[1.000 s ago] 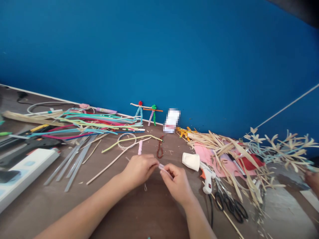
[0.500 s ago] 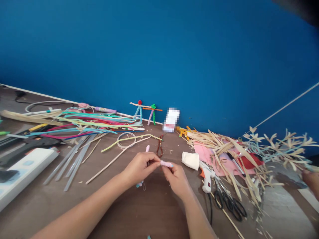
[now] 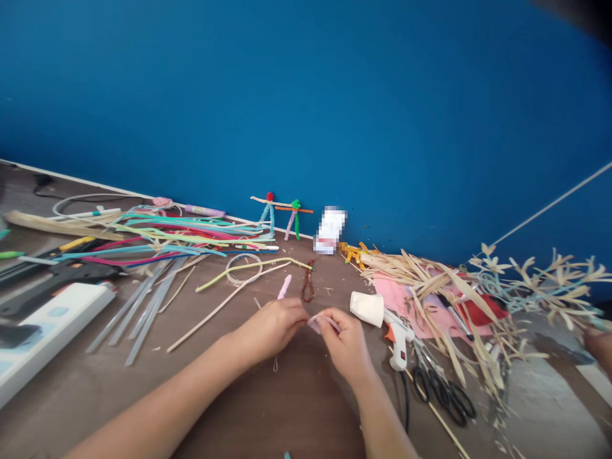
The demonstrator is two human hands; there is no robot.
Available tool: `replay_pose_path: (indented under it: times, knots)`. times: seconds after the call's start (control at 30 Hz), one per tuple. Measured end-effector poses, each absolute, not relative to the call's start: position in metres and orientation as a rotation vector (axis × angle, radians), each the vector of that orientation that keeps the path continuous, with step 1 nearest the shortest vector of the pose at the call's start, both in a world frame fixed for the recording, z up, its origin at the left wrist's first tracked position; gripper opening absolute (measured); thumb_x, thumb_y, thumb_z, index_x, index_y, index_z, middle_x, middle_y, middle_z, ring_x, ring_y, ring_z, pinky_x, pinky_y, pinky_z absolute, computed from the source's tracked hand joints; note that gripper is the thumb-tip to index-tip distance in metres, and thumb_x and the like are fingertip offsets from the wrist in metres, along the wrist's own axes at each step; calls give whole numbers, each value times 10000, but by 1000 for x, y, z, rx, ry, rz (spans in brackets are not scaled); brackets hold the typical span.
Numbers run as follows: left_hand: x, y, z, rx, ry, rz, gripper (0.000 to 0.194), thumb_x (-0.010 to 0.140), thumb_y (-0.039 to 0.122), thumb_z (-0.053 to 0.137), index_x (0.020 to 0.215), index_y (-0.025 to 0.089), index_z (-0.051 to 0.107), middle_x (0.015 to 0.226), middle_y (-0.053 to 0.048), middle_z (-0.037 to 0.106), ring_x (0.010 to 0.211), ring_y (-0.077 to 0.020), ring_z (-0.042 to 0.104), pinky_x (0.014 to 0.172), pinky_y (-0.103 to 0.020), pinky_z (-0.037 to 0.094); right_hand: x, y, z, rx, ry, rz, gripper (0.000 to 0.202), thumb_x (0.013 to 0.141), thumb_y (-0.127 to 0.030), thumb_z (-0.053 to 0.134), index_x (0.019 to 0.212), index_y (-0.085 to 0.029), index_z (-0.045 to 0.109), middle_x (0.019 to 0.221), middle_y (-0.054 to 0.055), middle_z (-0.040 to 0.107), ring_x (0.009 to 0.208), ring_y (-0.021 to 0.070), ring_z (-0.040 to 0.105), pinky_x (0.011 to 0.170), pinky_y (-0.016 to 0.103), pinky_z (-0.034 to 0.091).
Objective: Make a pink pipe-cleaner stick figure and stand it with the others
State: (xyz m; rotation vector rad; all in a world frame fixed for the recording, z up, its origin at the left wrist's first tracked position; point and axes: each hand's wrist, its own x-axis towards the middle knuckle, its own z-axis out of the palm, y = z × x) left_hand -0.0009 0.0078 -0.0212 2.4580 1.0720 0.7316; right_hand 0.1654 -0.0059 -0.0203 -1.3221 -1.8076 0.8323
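Note:
Over the middle of the table, my left hand (image 3: 273, 328) is closed, its fingertips pinching one end of a pale lilac pipe cleaner (image 3: 314, 324). My right hand (image 3: 347, 341) pinches the other part between thumb and fingers. A coiled lilac pipe-cleaner piece (image 3: 285, 286) sticks up behind my left hand; whether it joins the held part is hidden. A small thin loop (image 3: 275, 364) hangs below that hand. Just beyond my hands lies a string of brown beads (image 3: 307, 287).
Two pipe-cleaner figures (image 3: 295, 220) stand at the blue wall. Coloured pipe cleaners (image 3: 191, 223), clear glue sticks (image 3: 155, 312) and a white power strip (image 3: 57, 331) lie left. On the right are a glue gun (image 3: 399, 338), black-handled scissors (image 3: 444, 392), dried strips (image 3: 406, 271) and another person's hand (image 3: 600, 347).
My right hand has turned and raised its fingers around the lilac pipe cleaner, covering more of it. My left hand has shifted slightly down, and more of the upright lilac piece shows.

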Motion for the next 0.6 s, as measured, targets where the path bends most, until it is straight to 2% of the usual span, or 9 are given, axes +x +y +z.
replay_pose_path:
  times: [0.17,0.33,0.4,0.47,0.6]
  knots:
    - [-1,7,-15,2335,892,781,182,792,200,430,789,166,609,719,-26,591,671,-108,527,622,-198,379,172,6,-30,-1302,-1558,1082,168,697,-306,522,668,-145,556,551,-17,501,493,87,418,466,192,328]
    - [0,8,-15,2040,1058,947,150,749,238,499,733,153,621,641,-4,588,575,-90,493,528,-184,347,171,7,-40,-1273,-1545,1314,215,709,-352,523,660,-147,562,432,-70,343,387,53,263,395,180,234]
    - [0,8,-16,1996,1131,980,154,744,243,503,716,148,621,622,0,578,550,-86,479,506,-184,337,168,5,-40,-1273,-1616,1285,240,735,-357,492,675,-142,579,435,-65,341,401,58,274,404,181,237]
    - [1,9,-18,2012,1184,989,151,743,234,501,706,147,618,618,-1,576,544,-86,480,514,-186,344,164,1,-39,-1276,-1726,1211,258,761,-337,458,671,-137,593,480,-42,402,451,70,329,441,183,271]
    - [0,12,-25,2164,1245,953,138,752,195,478,743,152,608,682,-20,587,621,-109,524,587,-205,378,159,-7,-35,-1291,-1966,995,221,775,-270,431,669,-150,584,513,-29,452,481,82,365,466,185,281]
